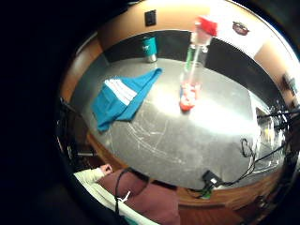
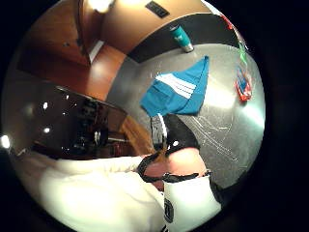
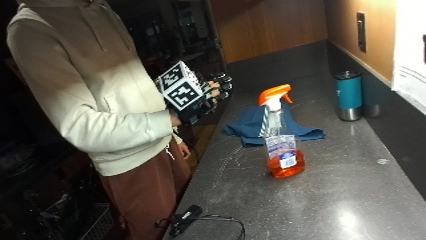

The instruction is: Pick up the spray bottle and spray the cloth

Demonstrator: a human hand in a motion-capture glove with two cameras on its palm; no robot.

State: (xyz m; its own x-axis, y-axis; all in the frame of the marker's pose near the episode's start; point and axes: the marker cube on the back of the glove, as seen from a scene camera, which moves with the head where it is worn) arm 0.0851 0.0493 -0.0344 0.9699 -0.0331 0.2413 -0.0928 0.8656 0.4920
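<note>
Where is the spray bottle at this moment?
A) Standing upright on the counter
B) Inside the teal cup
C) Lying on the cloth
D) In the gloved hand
A: the spray bottle stands upright on the counter, apart from the gloved hand.

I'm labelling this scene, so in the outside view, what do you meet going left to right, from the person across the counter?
Person's cream sleeve → gloved right hand held up at the counter's edge → spray bottle → teal tumbler. The blue cloth lies behind the bottle and overlaps it, so I leave it out.
</note>
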